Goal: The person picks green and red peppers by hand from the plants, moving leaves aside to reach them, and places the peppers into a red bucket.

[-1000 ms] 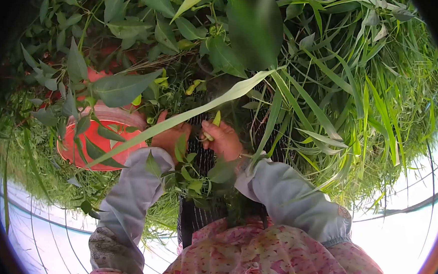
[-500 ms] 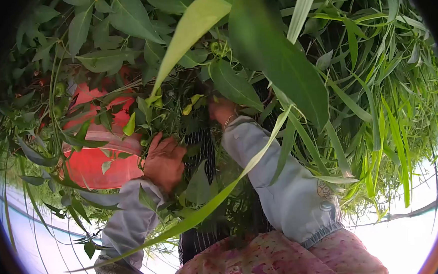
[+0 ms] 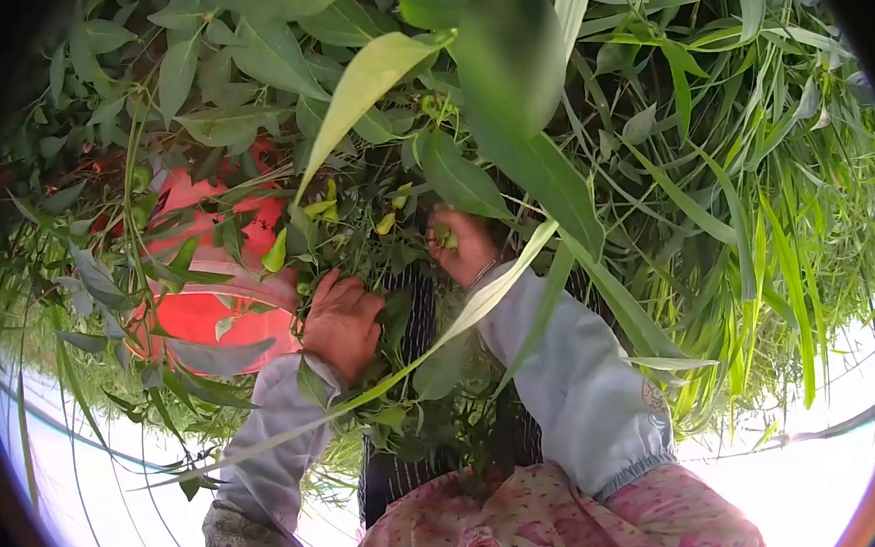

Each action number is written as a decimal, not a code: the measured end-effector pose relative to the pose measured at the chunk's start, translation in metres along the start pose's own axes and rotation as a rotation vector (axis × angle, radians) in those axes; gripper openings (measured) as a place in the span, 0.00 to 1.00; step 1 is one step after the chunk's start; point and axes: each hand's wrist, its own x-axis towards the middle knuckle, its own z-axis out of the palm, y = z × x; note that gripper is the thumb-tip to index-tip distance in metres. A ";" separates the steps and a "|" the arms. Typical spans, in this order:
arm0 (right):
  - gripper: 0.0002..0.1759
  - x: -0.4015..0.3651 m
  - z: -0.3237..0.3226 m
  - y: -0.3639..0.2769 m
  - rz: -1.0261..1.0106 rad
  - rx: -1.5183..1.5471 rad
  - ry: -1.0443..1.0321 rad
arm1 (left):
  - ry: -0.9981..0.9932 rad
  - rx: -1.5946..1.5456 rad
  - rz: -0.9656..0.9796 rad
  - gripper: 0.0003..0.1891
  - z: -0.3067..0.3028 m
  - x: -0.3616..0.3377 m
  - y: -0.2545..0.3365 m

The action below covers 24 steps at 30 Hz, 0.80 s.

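Observation:
My right hand [image 3: 464,247] is closed, with a small green pepper [image 3: 445,237] showing between its curled fingers. On the left, my left hand [image 3: 343,321] has its fingers bent into the foliage beside the red bucket [image 3: 230,354]; what they grip, if anything, is hidden by leaves. A light green pepper [image 3: 276,251] hangs just above and left of that hand. Between the two hands, a yellowish pepper [image 3: 385,224] shows among the stems, and more pale green peppers [image 3: 321,209] sit a little higher.
Pepper plant leaves [image 3: 269,58] crowd the upper left, and a large blurred leaf [image 3: 515,63] hangs close to the camera. Long grass blades [image 3: 745,215] fill the right side. A long pale blade [image 3: 499,302] crosses in front of my right sleeve [image 3: 573,355].
My right hand has come out of the foliage slightly, and the green pepper in it now shows. My left hand has shifted a little to the right beside the bucket.

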 end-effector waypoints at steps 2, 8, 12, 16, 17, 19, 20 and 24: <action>0.10 -0.033 0.015 -0.006 0.064 -0.127 -0.016 | -0.081 0.046 -0.021 0.14 -0.004 0.001 0.005; 0.08 -0.057 -0.002 -0.003 -0.165 -0.315 -0.130 | 0.055 -0.004 -0.043 0.12 0.009 0.004 0.014; 0.05 -0.095 0.023 -0.042 -0.306 -0.764 -0.082 | 0.075 0.033 -0.008 0.09 0.010 0.011 0.026; 0.09 -0.121 0.035 -0.057 -0.318 -1.138 -0.325 | 0.076 0.131 0.049 0.08 0.017 0.016 0.036; 0.12 -0.122 0.042 -0.057 -0.385 -1.122 -0.355 | 0.085 0.137 0.056 0.07 0.017 0.017 0.042; 0.18 -0.120 0.068 -0.054 -0.522 -1.076 -0.419 | -0.038 0.158 -0.043 0.15 0.027 0.024 0.054; 0.22 -0.115 0.086 -0.054 -0.621 -1.219 -0.421 | -0.027 0.178 -0.050 0.17 0.032 0.028 0.062; 0.26 -0.082 0.148 -0.043 -0.396 -2.044 -0.545 | 0.379 0.021 -0.032 0.21 0.057 0.044 0.083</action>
